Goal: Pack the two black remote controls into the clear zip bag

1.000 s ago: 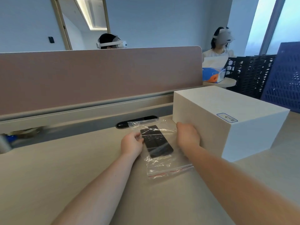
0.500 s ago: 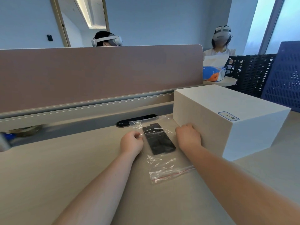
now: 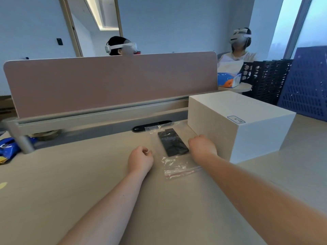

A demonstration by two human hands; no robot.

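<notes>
The clear zip bag [image 3: 174, 167] lies flat on the beige desk, its red zip strip toward me. Inside it are the black remote controls [image 3: 172, 142], stacked or side by side as one dark slab; I cannot tell them apart. My left hand [image 3: 140, 159] rests on the desk just left of the bag, fingers curled, holding nothing. My right hand [image 3: 202, 146] is on the desk at the bag's right edge, fingers curled, next to the white box; whether it touches the bag is unclear.
A large white box [image 3: 238, 124] stands right of the bag. A pink divider panel [image 3: 109, 84] and a cable slot [image 3: 152, 126] close off the desk's far side. A blue packet [image 3: 8, 150] lies far left. Two people in headsets sit beyond; crates [image 3: 300, 82] stand right.
My left hand let go of the bag's left side and drew back toward me. The bag with the remotes now lies flat on the desk. The view tilted up slightly.
</notes>
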